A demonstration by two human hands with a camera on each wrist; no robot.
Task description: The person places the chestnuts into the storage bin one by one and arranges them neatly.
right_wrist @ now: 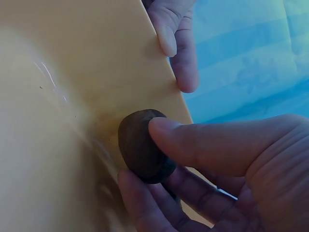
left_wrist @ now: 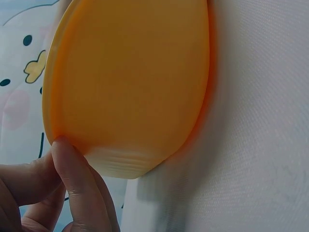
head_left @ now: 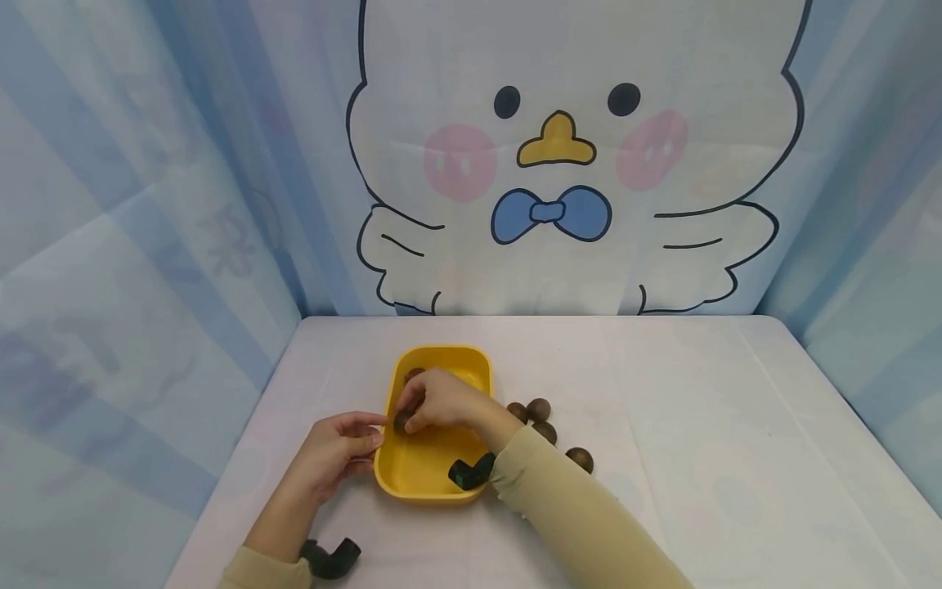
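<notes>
A yellow container (head_left: 434,470) with rounded corners stands left of centre on the table. Inside it, near the left wall, my right hand (head_left: 445,398) pinches a dark brown ball (right_wrist: 142,145) between thumb and fingertips. Another brown ball (head_left: 415,373) lies farther back in the container, partly hidden by that hand. My left hand (head_left: 342,446) is at the container's left side, its thumb and fingers holding the rim. Seen from the left wrist, a fingertip (left_wrist: 62,147) presses right at the edge of the yellow wall.
Several more brown balls (head_left: 579,460) sit on the white table (head_left: 706,442) just right of the container, some partly behind the right forearm. A dark wrist mount (head_left: 471,472) on the right arm overlaps the container's front right corner. Printed curtains (head_left: 552,270) enclose the back and sides.
</notes>
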